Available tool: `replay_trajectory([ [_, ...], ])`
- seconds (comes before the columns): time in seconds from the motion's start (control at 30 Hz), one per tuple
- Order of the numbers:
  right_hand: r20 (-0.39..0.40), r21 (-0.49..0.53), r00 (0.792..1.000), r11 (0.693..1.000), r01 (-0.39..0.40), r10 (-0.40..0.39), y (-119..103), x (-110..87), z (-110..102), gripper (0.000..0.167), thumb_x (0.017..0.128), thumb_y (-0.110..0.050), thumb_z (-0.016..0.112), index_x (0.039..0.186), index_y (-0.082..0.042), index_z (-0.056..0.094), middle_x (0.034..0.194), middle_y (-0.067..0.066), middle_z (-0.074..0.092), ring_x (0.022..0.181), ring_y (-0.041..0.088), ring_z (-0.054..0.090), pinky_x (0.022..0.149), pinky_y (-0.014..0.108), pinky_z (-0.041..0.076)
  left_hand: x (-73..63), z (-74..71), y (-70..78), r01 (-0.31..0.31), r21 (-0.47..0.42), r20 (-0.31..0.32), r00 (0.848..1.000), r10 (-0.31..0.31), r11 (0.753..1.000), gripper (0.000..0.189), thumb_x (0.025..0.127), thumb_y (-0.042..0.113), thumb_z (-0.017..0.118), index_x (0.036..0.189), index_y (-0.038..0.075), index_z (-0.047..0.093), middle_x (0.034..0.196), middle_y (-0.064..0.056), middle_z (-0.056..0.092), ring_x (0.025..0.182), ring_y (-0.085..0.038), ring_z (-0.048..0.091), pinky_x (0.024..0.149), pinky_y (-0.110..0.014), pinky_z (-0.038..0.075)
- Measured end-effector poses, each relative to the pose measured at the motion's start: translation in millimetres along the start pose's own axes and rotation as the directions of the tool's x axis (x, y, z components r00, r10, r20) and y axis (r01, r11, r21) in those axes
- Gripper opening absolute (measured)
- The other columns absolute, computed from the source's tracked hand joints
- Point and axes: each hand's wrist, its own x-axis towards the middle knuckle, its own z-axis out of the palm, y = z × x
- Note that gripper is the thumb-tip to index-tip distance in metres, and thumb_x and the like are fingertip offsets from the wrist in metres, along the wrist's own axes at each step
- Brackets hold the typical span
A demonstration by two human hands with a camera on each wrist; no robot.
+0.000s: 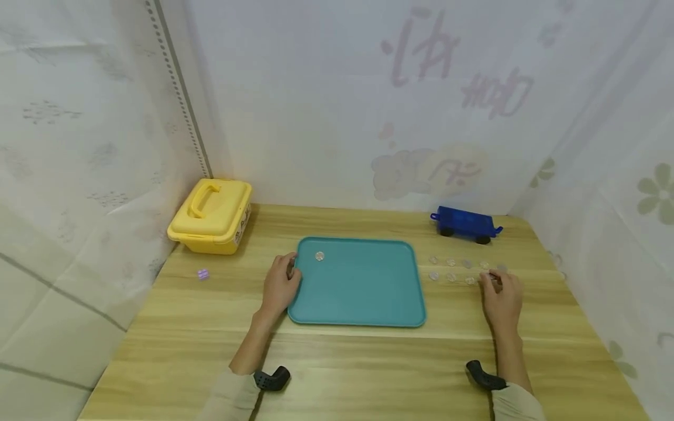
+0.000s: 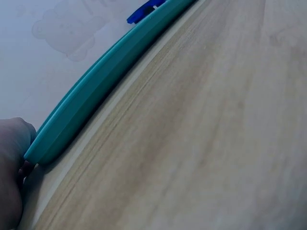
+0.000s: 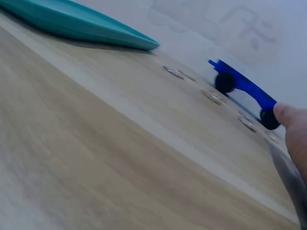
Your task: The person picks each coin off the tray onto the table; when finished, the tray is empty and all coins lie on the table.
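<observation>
My left hand [image 1: 281,283] is at the left edge of a teal tray [image 1: 358,286], its thumb and fingers holding the rim. In the left wrist view that hand [image 2: 12,163] meets the tray's corner. A single coin [image 1: 319,256] lies inside the tray near its upper left. My right hand [image 1: 502,298] reaches down at the right end of two rows of silvery coins [image 1: 451,277], thumb and finger pinching a coin [image 1: 493,278] mostly hidden by the fingertips. From the right wrist, several flat coins [image 3: 211,96] show on the table beside the thumb.
A blue toy wagon [image 1: 466,224] with black wheels stands behind the coins. At the back left is a yellow lidded box [image 1: 213,215] with a handle. In front of it lies a small purple block [image 1: 203,274]. White printed sheets enclose the wooden table [image 1: 368,374].
</observation>
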Motion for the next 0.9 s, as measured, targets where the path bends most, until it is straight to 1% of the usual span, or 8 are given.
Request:
replay_trajectory([
  [0.07,0.023,-0.017,1.000,1.000,-0.006,0.007,3.5,1.2,-5.3,0.026,0.091,-0.007,0.071,0.109,0.012,0.068,0.101,0.029,0.060,0.097,0.039,0.051,0.086,0.039,0.038,0.2,-0.5,-0.2,0.010,-0.007,-0.007,1.000,-0.010,1.000,0.040,0.091,0.005,0.057,0.130,0.001,0.061,0.106,-0.015,0.061,0.075,-0.021,0.050,0.070,-0.034,0.040],
  [0.13,0.065,-0.057,0.998,0.998,-0.005,0.009,5.0,2.2,-7.3,0.028,0.092,-0.011,0.071,0.110,0.010,0.068,0.104,0.030,0.061,0.101,0.045,0.050,0.091,0.049,0.036,1.2,-1.0,-0.1,0.012,-0.012,-0.009,1.000,-0.012,1.000,0.040,0.092,0.006,0.056,0.131,0.001,0.061,0.107,-0.015,0.061,0.075,-0.022,0.050,0.070,-0.035,0.040],
  [0.17,0.084,-0.078,0.996,0.997,-0.004,0.010,4.9,2.6,-7.7,0.029,0.092,-0.013,0.070,0.110,0.009,0.069,0.105,0.030,0.061,0.103,0.047,0.050,0.093,0.053,0.035,1.9,-1.1,0.0,0.009,-0.012,-0.005,1.000,-0.009,1.000,0.040,0.092,0.006,0.056,0.131,0.001,0.061,0.108,-0.015,0.061,0.075,-0.022,0.050,0.070,-0.035,0.040],
  [0.23,0.110,-0.129,0.994,0.992,-0.006,0.021,4.5,3.0,-8.1,0.029,0.093,-0.016,0.070,0.110,0.007,0.069,0.107,0.029,0.062,0.106,0.048,0.049,0.096,0.057,0.033,3.4,-1.1,0.5,0.009,-0.015,0.008,1.000,-0.009,1.000,0.041,0.093,0.007,0.055,0.133,0.001,0.060,0.109,-0.015,0.060,0.075,-0.022,0.050,0.070,-0.034,0.040],
  [0.3,0.128,-0.165,0.991,0.986,-0.014,0.035,4.0,3.4,-8.5,0.029,0.093,-0.018,0.070,0.110,0.006,0.070,0.108,0.028,0.061,0.107,0.047,0.048,0.097,0.058,0.033,4.0,-1.2,1.3,0.012,-0.014,0.017,1.000,-0.011,1.000,0.041,0.093,0.007,0.055,0.133,0.001,0.059,0.110,-0.015,0.060,0.075,-0.022,0.050,0.069,-0.034,0.040],
  [0.4,0.145,-0.183,0.988,0.983,-0.025,0.052,3.3,2.7,-9.1,0.029,0.093,-0.019,0.069,0.110,0.005,0.070,0.109,0.027,0.061,0.108,0.047,0.047,0.098,0.058,0.031,4.0,-0.8,2.2,0.023,-0.012,0.020,1.000,-0.023,1.000,0.041,0.093,0.007,0.056,0.134,0.001,0.059,0.110,-0.015,0.060,0.075,-0.022,0.050,0.070,-0.033,0.040],
  [0.77,0.144,-0.171,0.987,0.984,-0.052,0.077,4.4,-0.9,-11.4,0.028,0.094,-0.017,0.068,0.110,0.006,0.070,0.111,0.028,0.059,0.108,0.046,0.046,0.098,0.059,0.029,0.2,0.5,3.7,0.024,-0.013,0.023,0.999,-0.024,1.000,0.041,0.094,0.007,0.055,0.133,0.001,0.059,0.109,-0.016,0.060,0.077,-0.023,0.051,0.072,-0.035,0.041],
  [0.9,0.144,-0.171,0.986,0.983,-0.064,0.089,4.7,-1.1,-11.4,0.029,0.094,-0.018,0.068,0.111,0.005,0.070,0.111,0.027,0.059,0.107,0.046,0.046,0.096,0.058,0.030,-0.9,0.9,3.3,0.025,-0.018,0.022,0.999,-0.024,1.000,0.041,0.094,0.007,0.055,0.134,0.001,0.059,0.109,-0.016,0.060,0.076,-0.022,0.050,0.072,-0.035,0.041],
])
